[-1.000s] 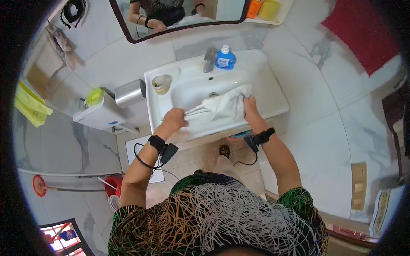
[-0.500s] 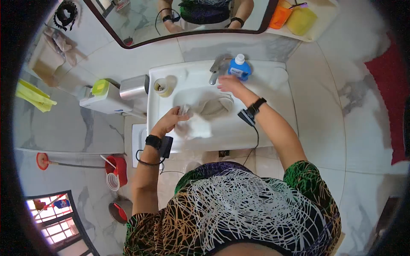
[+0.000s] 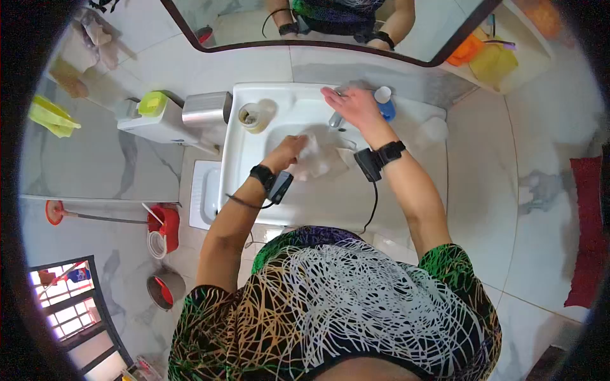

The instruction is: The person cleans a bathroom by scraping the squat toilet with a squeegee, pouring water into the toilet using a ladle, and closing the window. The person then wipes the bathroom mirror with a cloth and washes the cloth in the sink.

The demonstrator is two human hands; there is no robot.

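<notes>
A white cloth (image 3: 318,159) lies bunched in the basin of the white sink (image 3: 406,203). My left hand (image 3: 289,152) is closed on the cloth's left part, over the basin. Above the faucet (image 3: 335,119), my right hand (image 3: 356,106) has its fingers spread and holds nothing; it hides most of the faucet. Just right of that hand stands a blue bottle (image 3: 387,109) with a white cap, partly covered by the hand and wrist.
A jar (image 3: 253,118) stands at the sink's back left corner. Above the sink hangs a framed mirror (image 3: 343,25). A shelf (image 3: 530,51) with orange and yellow containers is at the upper right. Left are a metal holder (image 3: 206,108) and a white tank (image 3: 155,124).
My right hand has let go of the cloth and moved up to the faucet. The stretched cloth has dropped into the basin in a bunch. My left hand has moved right, and the view has shifted.
</notes>
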